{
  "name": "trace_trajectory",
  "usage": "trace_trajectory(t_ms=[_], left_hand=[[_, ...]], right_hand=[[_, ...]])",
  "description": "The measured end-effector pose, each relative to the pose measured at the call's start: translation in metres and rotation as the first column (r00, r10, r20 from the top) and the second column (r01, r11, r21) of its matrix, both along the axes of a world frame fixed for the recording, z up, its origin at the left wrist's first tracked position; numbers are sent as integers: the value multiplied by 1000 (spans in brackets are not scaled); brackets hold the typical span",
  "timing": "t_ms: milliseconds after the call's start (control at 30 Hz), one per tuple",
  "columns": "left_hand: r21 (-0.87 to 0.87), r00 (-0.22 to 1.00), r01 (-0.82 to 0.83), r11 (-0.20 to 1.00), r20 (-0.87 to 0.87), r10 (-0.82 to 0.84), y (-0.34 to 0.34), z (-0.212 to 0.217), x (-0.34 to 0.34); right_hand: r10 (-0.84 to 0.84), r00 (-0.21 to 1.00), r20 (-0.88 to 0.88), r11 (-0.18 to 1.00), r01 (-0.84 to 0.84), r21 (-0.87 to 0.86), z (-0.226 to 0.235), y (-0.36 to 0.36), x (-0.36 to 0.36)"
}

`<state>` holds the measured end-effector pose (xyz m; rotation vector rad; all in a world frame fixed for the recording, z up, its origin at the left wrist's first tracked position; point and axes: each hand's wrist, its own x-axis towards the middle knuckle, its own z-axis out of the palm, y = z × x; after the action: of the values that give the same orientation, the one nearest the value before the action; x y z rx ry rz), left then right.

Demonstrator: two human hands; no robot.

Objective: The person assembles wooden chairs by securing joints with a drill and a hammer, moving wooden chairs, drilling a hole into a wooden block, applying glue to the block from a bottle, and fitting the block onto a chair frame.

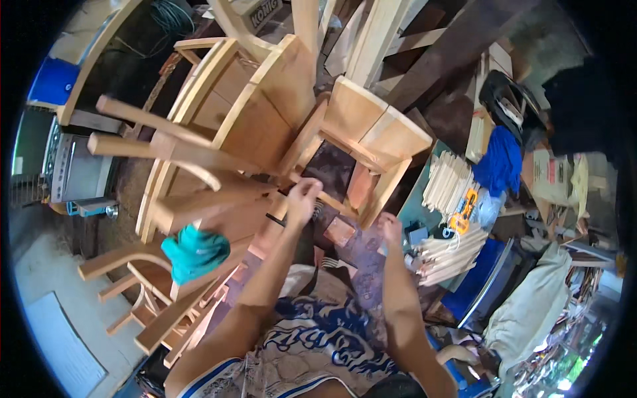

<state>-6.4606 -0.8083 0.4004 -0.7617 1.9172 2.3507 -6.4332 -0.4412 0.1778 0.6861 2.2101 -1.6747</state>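
The pale-brown, open wooden frame with a curved panel [379,125] sits ahead, probably so its near corners fall within reach: the person's left hand [304,199] is half-curled by one, the right hand [390,228] loosely curled near the other, though whether either grips anything cannot be told.

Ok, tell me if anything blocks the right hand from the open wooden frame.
Nothing visible does. The right hand is close beside the near right corner of the wooden frame; whether they touch is unclear. The pale wooden sticks and yellow tool lie farther right, not between them.
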Motion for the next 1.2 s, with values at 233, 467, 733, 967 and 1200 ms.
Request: trace_trajectory(t_ms=[233, 467, 733, 967, 1200], left_hand=[[-809, 937, 302, 504, 350, 0, -83, -195, -152], [-734, 802, 584, 347, 587, -108, -78, -229, -288], [-719, 819, 544, 431, 567, -89, -61, -209, -273], [-789, 885, 404, 463, 465, 19, -90, -190, -205], [-884, 931, 363, 295, 358, -74, -64, -67, -137]], right_hand=[[-76, 996, 48, 815, 34, 578, -70, 3, -63], [-74, 971, 226, 834, -64, 548, -55, -32, -157], [-224, 905, 361, 648, -138, 749, -27, -51, -166], [-158, 972, 172, 681, -19, 732, 42, -60, -103], [-277, 961, -17, 643, 198, 740, 140, -51, -5]])
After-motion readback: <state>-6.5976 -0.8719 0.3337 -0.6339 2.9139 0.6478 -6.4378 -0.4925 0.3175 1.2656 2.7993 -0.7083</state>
